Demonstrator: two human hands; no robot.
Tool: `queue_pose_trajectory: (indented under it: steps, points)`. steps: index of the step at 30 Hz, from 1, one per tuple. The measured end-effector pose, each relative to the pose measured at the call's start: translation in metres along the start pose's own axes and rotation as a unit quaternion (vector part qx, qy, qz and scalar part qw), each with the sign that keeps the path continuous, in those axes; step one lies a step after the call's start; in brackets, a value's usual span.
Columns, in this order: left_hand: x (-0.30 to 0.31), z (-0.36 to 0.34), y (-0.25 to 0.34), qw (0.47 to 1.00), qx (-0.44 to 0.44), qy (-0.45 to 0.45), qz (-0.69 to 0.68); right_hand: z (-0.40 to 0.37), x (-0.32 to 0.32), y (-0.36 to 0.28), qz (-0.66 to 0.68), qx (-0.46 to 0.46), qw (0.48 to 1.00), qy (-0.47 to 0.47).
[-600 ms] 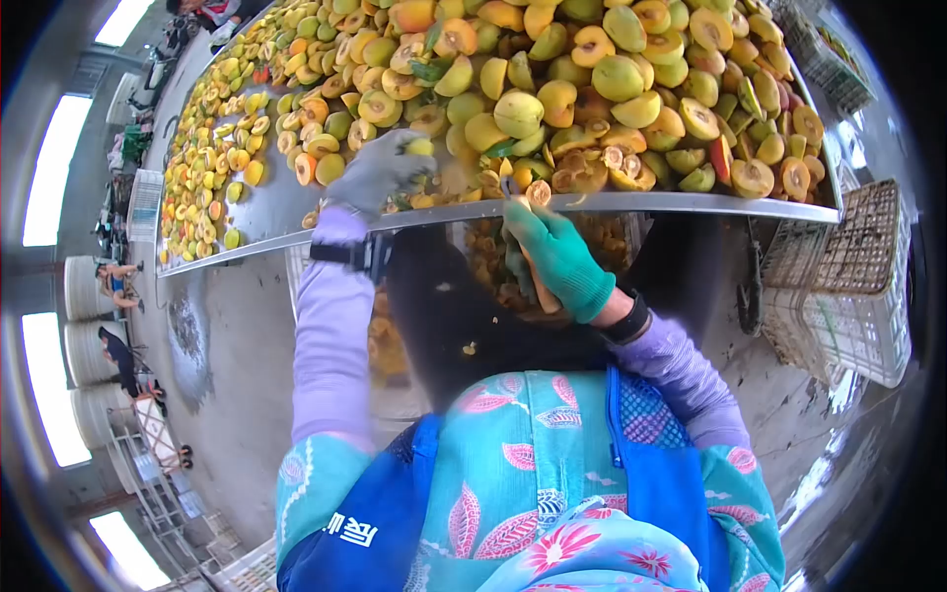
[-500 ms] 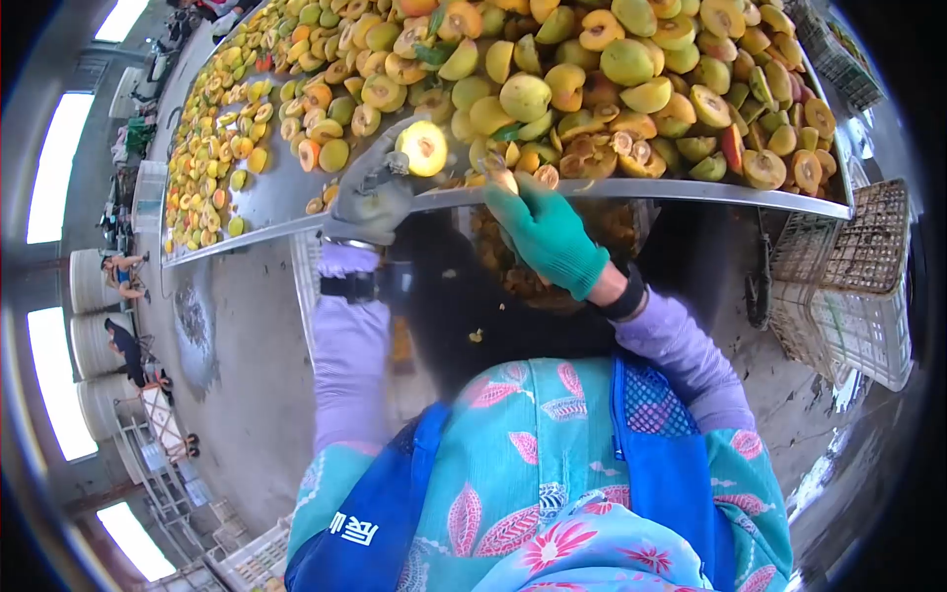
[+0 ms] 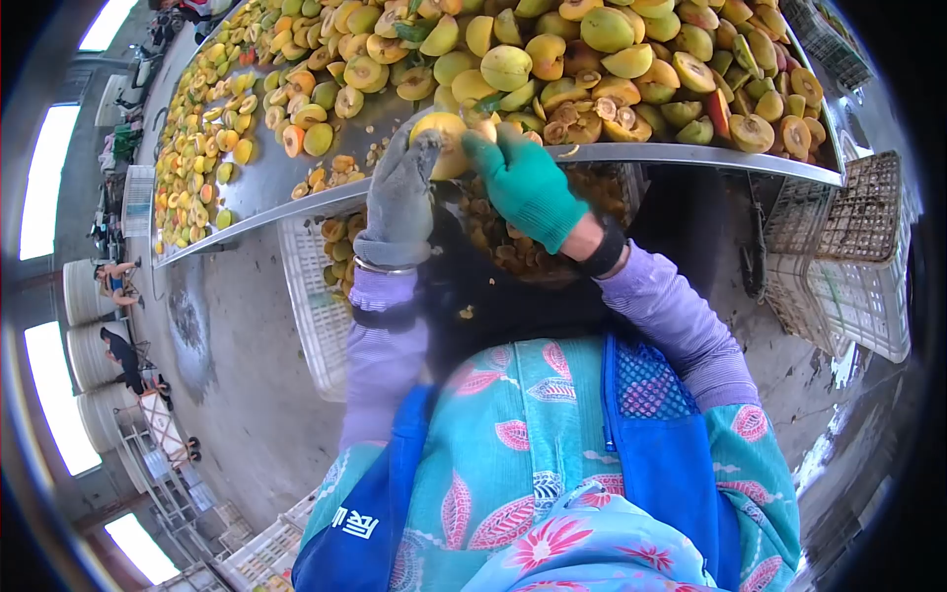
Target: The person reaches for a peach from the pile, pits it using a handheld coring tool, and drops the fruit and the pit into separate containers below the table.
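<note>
My left hand [image 3: 400, 192], in a grey glove, is closed around a yellow stone fruit [image 3: 449, 138] just above the table's near rim. My right hand [image 3: 533, 187], in a green glove, meets it from the right with fingers pinched together. A small pale-orange piece shows at those fingertips, and I cannot make out what it is or whether a tool is there. Beyond both hands lies a heap of yellow-green stone fruit [image 3: 592, 59], many pieces halved, some with the pit showing.
The metal table [image 3: 252, 192] has a raised rim. Underneath, a white crate [image 3: 321, 326] and a container of fruit pieces [image 3: 592, 197] stand by my legs. Stacked plastic crates [image 3: 848, 266] are at the right. Two people [image 3: 123, 355] sit far left near large white tubs [image 3: 94, 291].
My left hand has drawn nearer and to the right with the fruit, turning its bright cut face out of sight. My right hand has risen slightly beside it.
</note>
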State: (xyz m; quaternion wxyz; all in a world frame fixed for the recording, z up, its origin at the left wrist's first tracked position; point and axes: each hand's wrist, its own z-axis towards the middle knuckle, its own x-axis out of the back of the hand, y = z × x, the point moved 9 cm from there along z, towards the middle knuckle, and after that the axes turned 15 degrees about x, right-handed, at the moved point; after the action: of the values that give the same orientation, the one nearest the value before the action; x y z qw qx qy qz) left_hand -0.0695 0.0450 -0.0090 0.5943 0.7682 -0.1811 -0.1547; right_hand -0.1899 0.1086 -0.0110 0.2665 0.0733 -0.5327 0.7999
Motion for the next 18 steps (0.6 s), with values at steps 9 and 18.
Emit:
queue_pose_trajectory:
  steps: [9, 18]
  points:
    - [-0.01, -0.011, 0.023, 0.926, -0.182, 0.108, 0.314, -0.025, 0.003, -0.008, 0.031, -0.099, 0.994, -0.045]
    - [-0.026, -0.003, 0.025, 0.942, -0.214, 0.091, 0.242, -0.028, -0.011, 0.009, 0.111, -0.123, 0.984, -0.071]
